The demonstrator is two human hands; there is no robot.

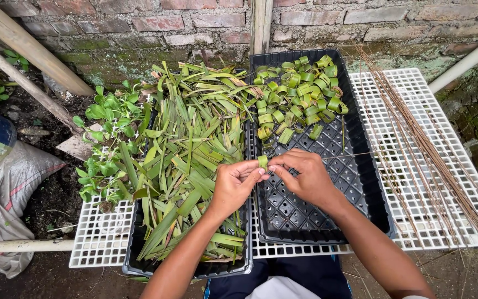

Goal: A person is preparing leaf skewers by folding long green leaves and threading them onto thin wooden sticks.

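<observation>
Both hands pinch 1 leaf loop point(262, 161) between them: left hand point(233, 185) and right hand point(304, 176) closed on it by the fingertips. Beyond the grip, finished loops point(297, 94) in black tray point(355, 182); left of it, cut leaves point(189, 160); right, thin sticks point(421, 138).

A brick wall point(206, 27) is running along the far side. Small green plants point(106, 144) are growing at left, beside wooden poles point(29, 50). A grey sack point(6, 194) is lying near left. A white pipe point(466, 61) is slanting at far right.
</observation>
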